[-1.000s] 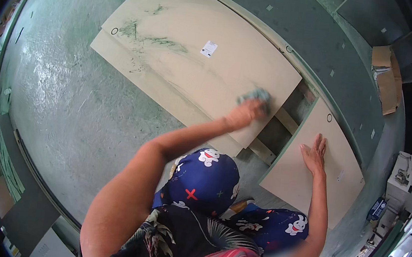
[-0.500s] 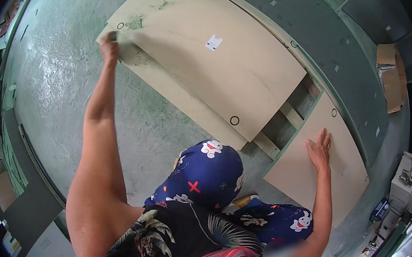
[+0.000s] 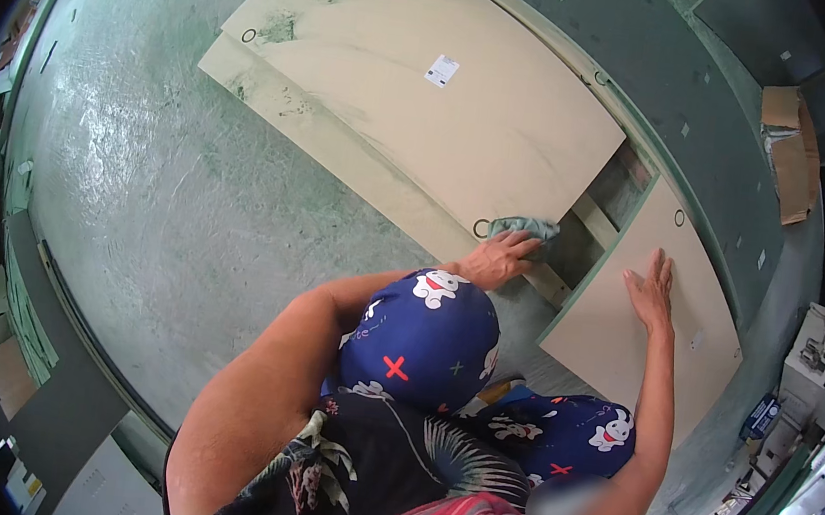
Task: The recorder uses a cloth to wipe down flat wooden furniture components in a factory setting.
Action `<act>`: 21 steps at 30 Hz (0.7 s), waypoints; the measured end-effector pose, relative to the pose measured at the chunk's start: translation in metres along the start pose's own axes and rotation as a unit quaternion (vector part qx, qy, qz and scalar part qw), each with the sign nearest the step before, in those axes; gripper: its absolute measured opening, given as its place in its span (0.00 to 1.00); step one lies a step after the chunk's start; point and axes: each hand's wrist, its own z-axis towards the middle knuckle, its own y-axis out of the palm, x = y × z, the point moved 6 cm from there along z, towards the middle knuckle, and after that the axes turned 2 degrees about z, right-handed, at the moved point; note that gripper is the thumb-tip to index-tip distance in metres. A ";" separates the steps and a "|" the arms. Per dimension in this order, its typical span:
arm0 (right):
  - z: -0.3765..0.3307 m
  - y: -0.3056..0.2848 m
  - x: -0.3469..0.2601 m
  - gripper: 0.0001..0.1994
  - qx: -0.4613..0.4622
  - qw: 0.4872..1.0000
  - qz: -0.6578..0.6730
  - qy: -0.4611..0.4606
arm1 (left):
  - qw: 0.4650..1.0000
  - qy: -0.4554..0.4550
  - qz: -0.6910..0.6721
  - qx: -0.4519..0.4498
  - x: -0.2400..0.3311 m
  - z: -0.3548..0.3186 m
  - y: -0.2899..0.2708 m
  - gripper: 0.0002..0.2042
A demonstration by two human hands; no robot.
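Note:
A large beige panel (image 3: pixel 390 84) lies on top of another beige panel (image 3: pixel 341 170), whose strip shows along the near edge. Dark smudges mark its far left corner, and a white label (image 3: pixel 441 71) sits near its middle. My left hand (image 3: pixel 496 260) is closed on a grey-green cloth (image 3: pixel 526 233), pressed on the panel's near right corner beside a black ring mark. Spread flat, my right hand (image 3: pixel 649 290) rests on a smaller beige panel (image 3: pixel 624 350) to the right, with nothing in its fingers.
Wooden slats (image 3: pixel 593 219) show in the gap between the panels. Long dark grey boards (image 3: pixel 641 91) run behind them. A torn cardboard box (image 3: pixel 787 156) stands at the far right, near white machine parts (image 3: pixel 810 350). More boards (image 3: pixel 69 372) lie at left on the green floor.
My left hand has swept with the cloth from the large panel's far left corner to its near right corner. My right hand stays on the smaller panel.

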 end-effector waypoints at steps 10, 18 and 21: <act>0.008 0.012 -0.013 0.44 0.027 0.998 0.006 -0.057 | 0.859 -0.392 0.228 0.238 -0.282 -0.258 -0.301 0.17; 0.005 0.001 0.010 0.44 0.023 0.999 -0.024 -0.011 | 0.889 -0.196 0.193 0.367 -0.136 -0.156 -0.316 0.25; 0.011 0.006 0.011 0.45 0.023 0.999 -0.039 -0.022 | 0.977 -0.152 0.062 0.136 -0.077 -0.105 -0.186 0.26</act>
